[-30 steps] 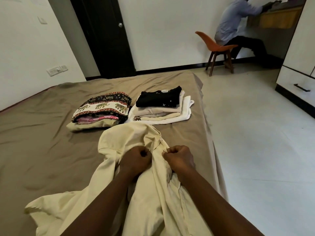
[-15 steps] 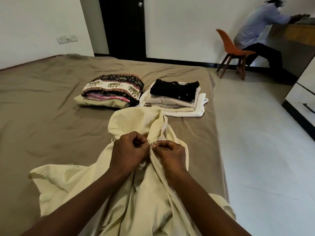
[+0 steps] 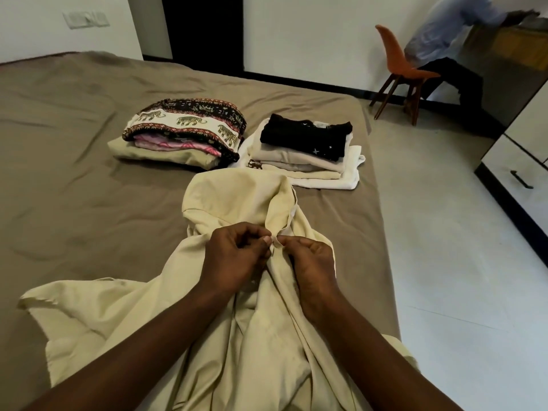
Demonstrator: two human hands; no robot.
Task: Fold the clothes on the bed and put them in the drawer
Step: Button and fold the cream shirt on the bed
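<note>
A cream shirt (image 3: pixel 234 200) lies rumpled on the brown bed (image 3: pixel 59 179), its collar end toward the far side. My left hand (image 3: pixel 234 256) and my right hand (image 3: pixel 311 262) meet at the shirt's front opening, each pinching an edge of the fabric between thumb and fingers. Beyond the shirt sit two folded piles: one topped by an elephant-print cloth (image 3: pixel 189 123) on the left, one topped by a black garment (image 3: pixel 305 134) on the right. A white drawer front (image 3: pixel 522 173) with a dark handle shows at the right edge.
Pale tiled floor (image 3: pixel 444 262) runs along the bed's right side. An orange chair (image 3: pixel 400 69) with a person (image 3: pixel 444 40) seated on it stands at the far right by a wooden counter. A dark door (image 3: pixel 201 28) is behind the bed.
My view has turned left and moved closer. Both hands went from fists bunching the shirt to fingertips pinching its front edges together.
</note>
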